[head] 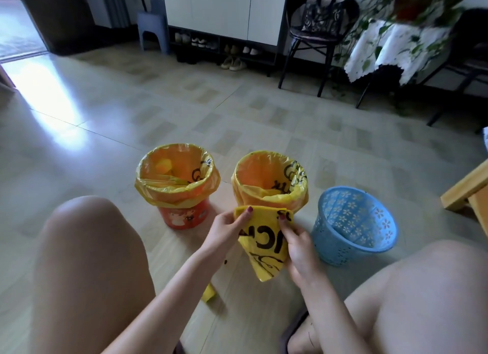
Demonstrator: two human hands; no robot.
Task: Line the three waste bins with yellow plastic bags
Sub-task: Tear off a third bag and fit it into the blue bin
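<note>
Three small bins stand in a row on the floor. The red bin (182, 216) on the left has a yellow bag (177, 187) folded over its rim. The middle bin is wrapped in another yellow bag (269, 192). The blue lattice bin (353, 224) on the right is tilted and has no bag in it. In front of the middle bin I hold a folded yellow bag with black print (264, 245). My left hand (227, 229) pinches its upper left edge. My right hand (298, 245) pinches its upper right edge.
My bare knees frame the view left and right. A scrap of yellow plastic (208, 293) lies on the floor under my left forearm. A wooden piece (467, 190) juts in at the right. A black chair (319, 31), shoe cabinet and cloth-covered plant table stand at the back.
</note>
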